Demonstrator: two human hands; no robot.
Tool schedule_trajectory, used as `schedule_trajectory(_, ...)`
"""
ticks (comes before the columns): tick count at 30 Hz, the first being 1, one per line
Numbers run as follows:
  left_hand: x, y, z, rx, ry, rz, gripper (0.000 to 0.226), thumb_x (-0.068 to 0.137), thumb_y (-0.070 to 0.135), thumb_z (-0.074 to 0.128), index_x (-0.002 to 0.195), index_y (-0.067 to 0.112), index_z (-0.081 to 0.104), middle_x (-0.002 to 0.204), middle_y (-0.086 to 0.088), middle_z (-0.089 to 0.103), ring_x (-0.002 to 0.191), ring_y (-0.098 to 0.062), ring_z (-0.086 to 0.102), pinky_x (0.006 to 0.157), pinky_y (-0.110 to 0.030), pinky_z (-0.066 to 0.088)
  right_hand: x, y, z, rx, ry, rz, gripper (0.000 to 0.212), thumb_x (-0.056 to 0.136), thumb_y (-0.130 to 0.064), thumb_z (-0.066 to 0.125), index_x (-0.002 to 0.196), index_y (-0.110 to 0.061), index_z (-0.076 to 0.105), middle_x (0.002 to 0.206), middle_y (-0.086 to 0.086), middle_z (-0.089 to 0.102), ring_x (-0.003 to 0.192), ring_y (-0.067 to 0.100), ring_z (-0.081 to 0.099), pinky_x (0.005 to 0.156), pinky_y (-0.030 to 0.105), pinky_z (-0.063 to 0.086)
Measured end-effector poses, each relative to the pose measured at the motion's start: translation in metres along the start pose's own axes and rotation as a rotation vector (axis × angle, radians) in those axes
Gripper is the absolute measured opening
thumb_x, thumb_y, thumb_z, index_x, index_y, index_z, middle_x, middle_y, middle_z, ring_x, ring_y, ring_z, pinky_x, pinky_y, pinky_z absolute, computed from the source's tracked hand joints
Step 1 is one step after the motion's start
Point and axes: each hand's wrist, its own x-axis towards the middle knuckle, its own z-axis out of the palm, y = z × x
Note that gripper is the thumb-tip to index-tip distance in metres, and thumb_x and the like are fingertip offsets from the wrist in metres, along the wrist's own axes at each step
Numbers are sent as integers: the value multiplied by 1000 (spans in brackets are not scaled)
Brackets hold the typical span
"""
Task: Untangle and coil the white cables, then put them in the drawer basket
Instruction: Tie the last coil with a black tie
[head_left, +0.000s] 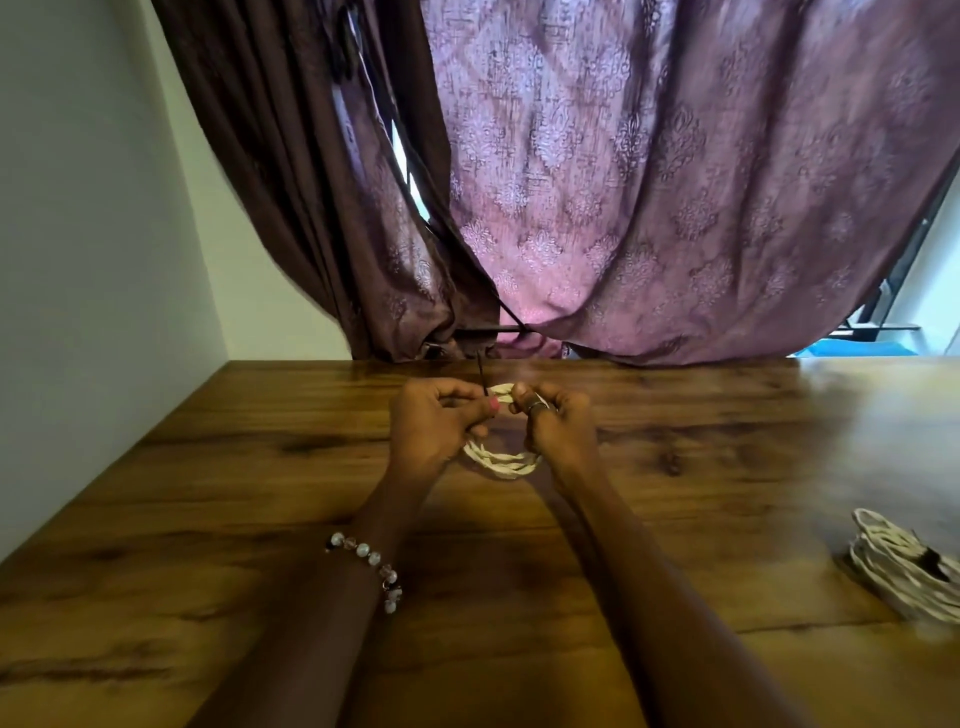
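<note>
A coil of white cable (501, 464) hangs between both hands above the middle of the wooden table (208, 493). My left hand (434, 423) grips the coil's left side and pinches a thin dark tie (483, 376) that sticks up from its top. My right hand (558, 421), with a ring on one finger, grips the coil's right side near the top. The upper part of the coil is mostly hidden by the fingers. A white woven basket (906, 569) lies at the table's right edge, partly cut off by the frame.
A purple patterned curtain (649, 182) hangs behind the table's far edge, with a darker brown one to its left. A pale wall runs along the table's left side. A bead bracelet (366, 556) sits on my left wrist.
</note>
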Motion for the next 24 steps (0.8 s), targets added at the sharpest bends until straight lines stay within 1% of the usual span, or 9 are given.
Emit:
schedule_trajectory(2,4,-9,4,1,24,35,15,66,5,82,71,18,76,69,-12,72,59,-25,65,66,-43,54,1,1,1,-12,22,-23,27,94,-9,57,70,-18,65,43,-18,56,39,-6,49,43,12,36)
schedule_trajectory(5,7,-14,7,91,99,116,27,60,11,84,65,35,74,78,-1,72,75,-26,69,77,-50,57,-3,-6,3,16,15,-22,28,95,-6,53,70,-14,61,39,-16,54,35,-4,48,38,13,36)
schedule_trajectory(7,6,-14,6,142,168,176,29,55,13,86,64,36,72,87,1,63,82,-22,65,79,-45,55,-11,-17,6,113,-18,14,22,96,-1,49,76,-4,58,34,-14,50,30,-3,46,33,10,34)
schedule_trajectory(9,3,-13,5,154,207,247,32,55,9,86,68,33,70,91,6,53,88,-16,60,83,-36,52,-16,-20,9,156,-26,21,19,96,1,48,80,0,58,33,-13,49,30,-3,45,33,10,35)
schedule_trajectory(11,0,-14,6,132,214,297,33,57,5,84,68,31,68,101,5,52,97,-12,57,87,-27,48,-16,-18,12,213,-15,31,20,96,0,48,81,1,60,35,-14,49,32,-4,46,36,10,36)
schedule_trajectory(13,0,-14,6,82,203,324,31,60,1,83,68,27,69,110,2,56,104,-13,58,89,-25,48,-17,-18,13,256,-16,40,21,97,-5,49,83,4,62,36,-15,49,34,-4,46,37,10,36)
schedule_trajectory(17,1,-15,8,46,172,368,22,62,-4,79,70,14,70,101,-4,65,97,-16,63,88,-31,51,-24,-26,12,359,-64,84,26,99,-9,46,83,7,59,34,-13,45,29,-2,43,32,10,33)
schedule_trajectory(21,-2,-16,11,1,172,334,33,63,-7,78,67,23,65,88,3,63,83,-10,63,80,-30,52,-18,-22,11,478,-56,198,36,99,-17,49,65,-10,60,35,-10,37,29,1,30,30,13,24)
schedule_trajectory(24,0,-21,12,2,183,313,36,63,-5,79,65,28,64,84,5,64,80,-10,63,78,-29,51,-12,-13,14,533,0,304,29,96,-18,54,70,-10,66,43,-4,40,32,4,26,31,14,20)
